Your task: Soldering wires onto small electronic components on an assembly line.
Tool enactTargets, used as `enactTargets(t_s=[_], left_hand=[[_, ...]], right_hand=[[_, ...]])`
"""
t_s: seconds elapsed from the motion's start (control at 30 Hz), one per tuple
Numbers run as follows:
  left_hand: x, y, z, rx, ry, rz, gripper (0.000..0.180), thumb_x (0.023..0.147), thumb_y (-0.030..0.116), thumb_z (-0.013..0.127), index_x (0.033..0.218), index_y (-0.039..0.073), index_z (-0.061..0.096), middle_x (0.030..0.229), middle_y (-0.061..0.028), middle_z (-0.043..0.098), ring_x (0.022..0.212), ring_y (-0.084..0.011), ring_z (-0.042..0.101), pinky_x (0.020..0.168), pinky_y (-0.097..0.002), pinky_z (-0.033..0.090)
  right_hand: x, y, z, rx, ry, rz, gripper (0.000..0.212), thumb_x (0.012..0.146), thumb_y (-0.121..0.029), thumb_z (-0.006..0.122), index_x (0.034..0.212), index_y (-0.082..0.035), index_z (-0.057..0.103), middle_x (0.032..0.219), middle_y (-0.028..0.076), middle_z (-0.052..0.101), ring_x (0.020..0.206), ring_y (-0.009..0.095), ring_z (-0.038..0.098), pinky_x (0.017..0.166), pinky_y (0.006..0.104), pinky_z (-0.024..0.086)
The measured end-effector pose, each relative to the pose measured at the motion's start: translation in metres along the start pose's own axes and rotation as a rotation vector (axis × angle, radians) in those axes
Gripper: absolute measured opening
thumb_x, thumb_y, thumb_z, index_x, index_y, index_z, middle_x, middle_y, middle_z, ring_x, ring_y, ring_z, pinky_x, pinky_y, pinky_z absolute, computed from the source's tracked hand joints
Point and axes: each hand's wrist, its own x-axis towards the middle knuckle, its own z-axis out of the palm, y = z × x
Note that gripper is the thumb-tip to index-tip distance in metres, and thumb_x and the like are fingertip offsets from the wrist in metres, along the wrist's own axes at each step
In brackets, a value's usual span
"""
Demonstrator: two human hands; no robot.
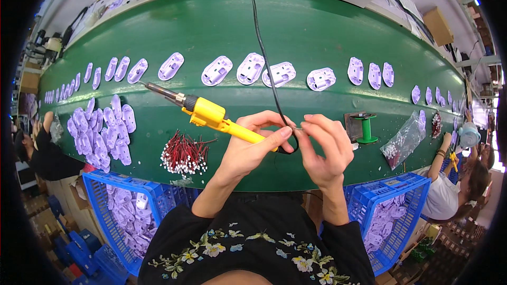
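My left hand (252,145) is closed round the handle of a yellow soldering iron (208,112), whose metal tip points to the far left above the green bench. The black cable (259,26) hangs from above and curves down to the handle's rear end. Close by that end, the fingers of my right hand (328,153) are pinched on what looks like a thin wire (297,129); its far end is hidden. Beyond both hands, lilac plastic shells (217,70) lie spaced out in a row, inner sides up. Left of my left hand is a bundle of red wires (185,150) with white connectors.
A heap of lilac shells (100,132) lies at left on the green bench (227,26). Right of my hands are a green spool (365,129) and a clear bag (404,140) of small parts. Blue crates (153,195) of shells flank me. Other people work at both sides.
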Motion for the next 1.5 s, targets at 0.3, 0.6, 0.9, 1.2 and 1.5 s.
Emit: enactTargets(t_s=[0.3,0.6,0.9,1.2,1.5], left_hand=[[0.001,0.004,-0.019,-0.124,-0.090,-0.029,0.017,0.089,0.013,0.065,0.093,-0.003,0.063,0.087,-0.0058,0.063,0.062,-0.0103,0.061,0.059,-0.0213,0.048],[-0.001,0.008,-0.017,-0.138,-0.109,-0.027,0.015,0.089,0.016,0.065,0.088,0.001,0.064,0.081,-0.0042,0.064,0.057,-0.0102,0.059,0.055,-0.0212,0.042],[-0.011,-0.005,-0.012,0.206,-0.079,0.081,0.016,0.092,0.017,0.062,0.095,0.001,0.062,0.072,-0.0010,0.063,0.061,-0.0071,0.060,0.054,-0.0215,0.044],[0.000,-0.006,-0.028,-0.082,-0.022,0.009,0.013,0.087,0.011,0.065,0.089,-0.002,0.064,0.073,-0.0045,0.062,0.053,-0.0085,0.056,0.050,-0.0216,0.044],[-0.005,-0.008,-0.028,-0.161,-0.098,-0.039,0.013,0.087,0.013,0.066,0.088,0.000,0.066,0.077,-0.0032,0.062,0.055,-0.0080,0.057,0.051,-0.0200,0.042]], right_hand=[[0.025,0.007,-0.009,-0.045,-0.185,-0.172,0.030,0.065,0.001,0.073,0.094,-0.002,0.067,0.098,0.010,0.066,0.071,0.020,0.063,0.056,0.0299,0.044],[0.041,-0.004,-0.011,-0.128,-0.332,-0.409,0.021,0.062,-0.001,0.069,0.083,0.000,0.064,0.085,0.009,0.065,0.064,0.018,0.060,0.054,0.0312,0.041],[0.031,-0.013,-0.024,0.424,-0.627,0.613,0.006,0.082,-0.005,0.062,0.077,-0.002,0.059,0.062,0.005,0.054,0.048,0.012,0.044,0.048,0.0271,0.032],[0.025,-0.008,-0.010,0.725,-0.539,0.909,0.012,0.088,-0.012,0.063,0.091,-0.002,0.058,0.075,0.002,0.057,0.056,0.005,0.050,0.051,0.0250,0.039],[0.024,0.005,-0.015,-0.181,-0.457,-0.490,0.022,0.070,-0.007,0.073,0.089,-0.003,0.063,0.087,0.005,0.060,0.056,0.013,0.050,0.051,0.0279,0.035]])
